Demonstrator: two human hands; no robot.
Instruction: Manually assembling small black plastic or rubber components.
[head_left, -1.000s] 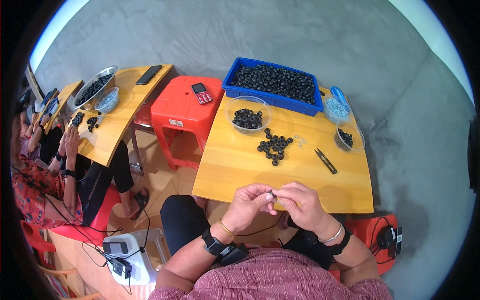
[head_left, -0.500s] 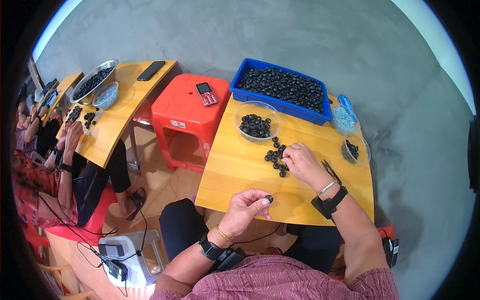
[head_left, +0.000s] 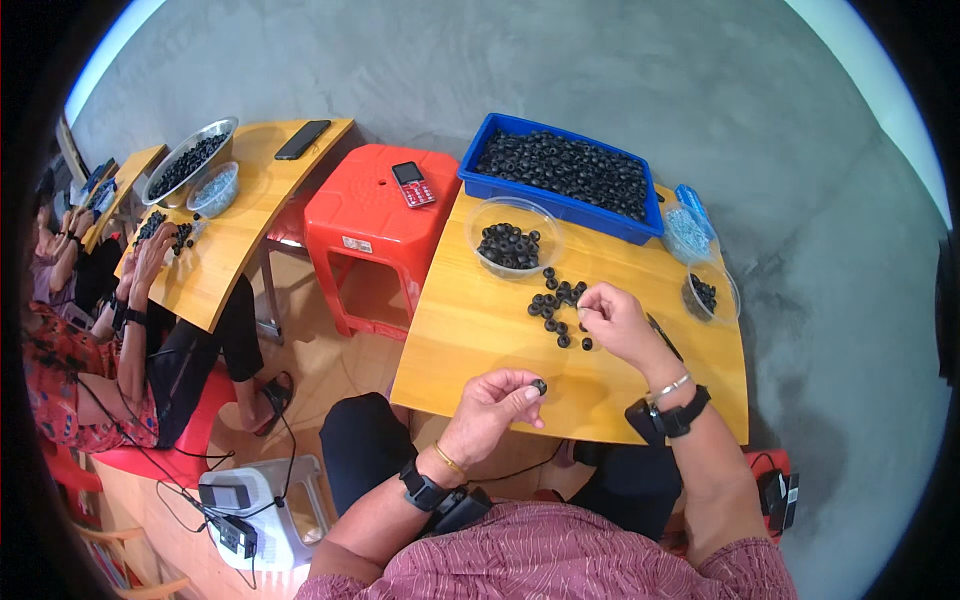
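Note:
My left hand [head_left: 492,405] is at the table's near edge, thumb and fingers pinched on a small black round piece [head_left: 539,386]. Out over the table, my right hand [head_left: 622,322] has its fingertips pressed together beside a scatter of loose black pieces [head_left: 548,306], round with a hole through them. Whatever those fingertips hold is too small to make out. More such pieces fill part of a clear plastic bowl [head_left: 512,246] behind the scatter. A thin dark tool [head_left: 664,337] lies partly hidden behind my right wrist.
A blue tray [head_left: 560,170] heaped with black pieces stands at the table's back. To its right are a tub of pale blue bits [head_left: 688,232] and a small clear cup [head_left: 704,293]. Left, a red stool [head_left: 375,225] bears a phone [head_left: 413,185]; another person's hands [head_left: 150,262] work at a neighbouring table.
My right hand has shifted slightly right, away from the scattered pieces, which lie more spread out. The left hand keeps its grip on the black piece, almost unmoved.

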